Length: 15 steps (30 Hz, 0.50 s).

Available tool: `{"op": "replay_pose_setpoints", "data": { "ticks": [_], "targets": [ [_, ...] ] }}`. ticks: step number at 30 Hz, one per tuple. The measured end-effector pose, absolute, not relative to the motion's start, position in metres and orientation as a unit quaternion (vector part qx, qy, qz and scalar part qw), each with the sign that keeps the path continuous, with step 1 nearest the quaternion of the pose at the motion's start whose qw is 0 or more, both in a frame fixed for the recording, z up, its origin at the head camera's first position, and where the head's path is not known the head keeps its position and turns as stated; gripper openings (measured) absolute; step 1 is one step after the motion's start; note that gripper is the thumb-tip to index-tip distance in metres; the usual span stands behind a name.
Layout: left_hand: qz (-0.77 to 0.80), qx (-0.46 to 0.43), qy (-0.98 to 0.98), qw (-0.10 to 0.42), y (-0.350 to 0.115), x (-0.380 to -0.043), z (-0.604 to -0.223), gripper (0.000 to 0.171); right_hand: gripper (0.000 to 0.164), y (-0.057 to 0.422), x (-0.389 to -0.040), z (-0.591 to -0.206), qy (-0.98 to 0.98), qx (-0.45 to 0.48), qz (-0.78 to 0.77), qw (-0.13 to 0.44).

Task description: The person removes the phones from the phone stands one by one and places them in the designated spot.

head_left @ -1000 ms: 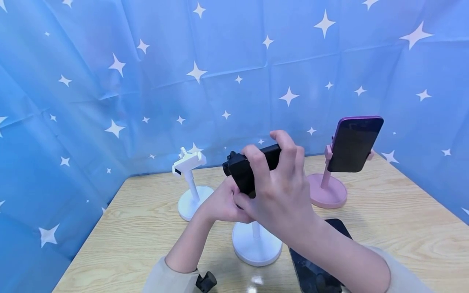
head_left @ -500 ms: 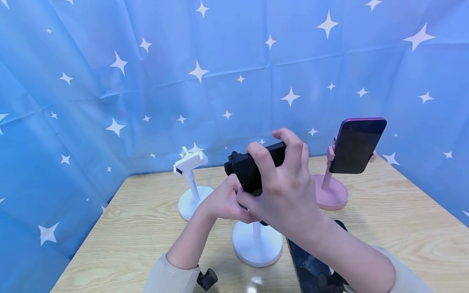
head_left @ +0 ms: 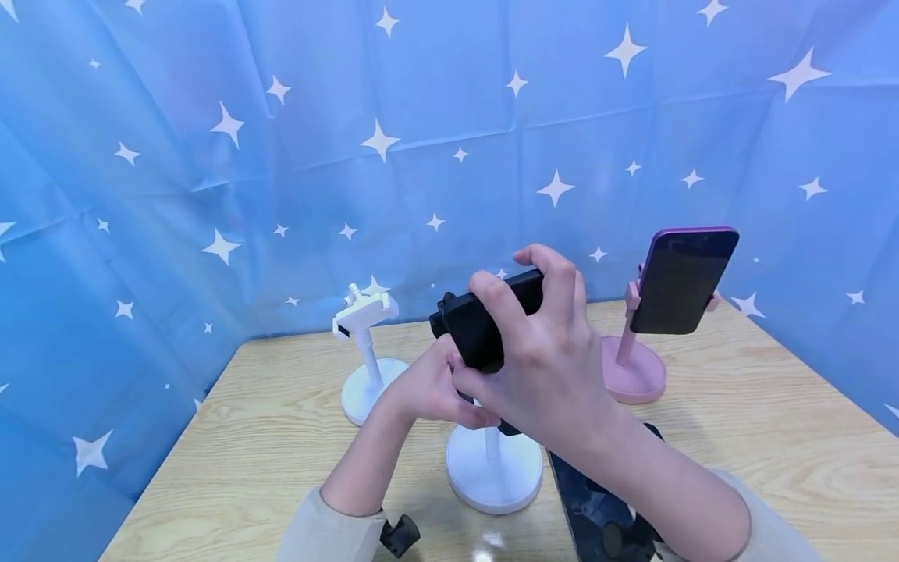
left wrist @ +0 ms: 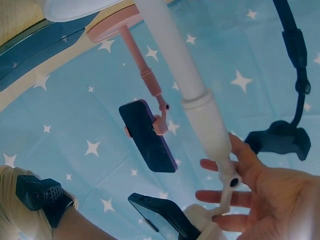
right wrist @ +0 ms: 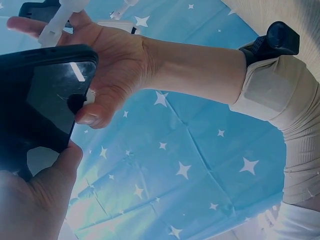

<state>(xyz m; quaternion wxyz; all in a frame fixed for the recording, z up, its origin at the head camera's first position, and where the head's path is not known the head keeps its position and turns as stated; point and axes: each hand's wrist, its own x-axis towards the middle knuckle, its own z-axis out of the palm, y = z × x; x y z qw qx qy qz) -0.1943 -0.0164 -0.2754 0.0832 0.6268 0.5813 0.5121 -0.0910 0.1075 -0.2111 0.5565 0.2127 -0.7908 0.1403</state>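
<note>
Both forearms slanted in from the near side, the left angled up and rightward, the right up and leftward, so that the left hand (head_left: 441,390) and the right hand (head_left: 551,355) met above the round base of a white stand (head_left: 495,476). The right hand was turned back upward, its index and middle fingers arched high and bent at the knuckles, its thumb stretched toward the left hand. Its grip held a dark phone (right wrist: 40,107), the thumb at one edge; the fingertips on the far side were hidden. The left hand sat lower, its fingers hooked behind the stand's neck and its thumb beside a corner of the phone, the grip closed about the stand near its white clamp (left wrist: 200,220). The phone was tilted at the head of the stand, meeting the clamp; whether the clamp held it could not be told.

On the wooden surface (head_left: 246,453), a second white stand (head_left: 367,353) stood behind and to the left, and a pink stand (head_left: 635,371) carrying a purple-edged phone (head_left: 684,282) stood to the right. A black slab (head_left: 590,499) lay flat, partly under the right forearm.
</note>
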Motion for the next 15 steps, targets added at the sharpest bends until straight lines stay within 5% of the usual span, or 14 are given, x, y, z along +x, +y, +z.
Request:
{"op": "replay_pose_setpoints", "data": {
  "ticks": [8, 15],
  "targets": [
    [0.525, 0.603, 0.590, 0.111, -0.0176, -0.1953, -0.2768, 0.025, 0.065, 0.1112, -0.0879, -0.2091, -0.812, 0.215, 0.165, 0.517],
    [0.527, 0.603, 0.586, 0.121, -0.0185, -0.1953, -0.2777, 0.029, 0.061, 0.1111, -0.0884, -0.2096, -0.802, 0.226, 0.150, 0.532]
  ]
}}
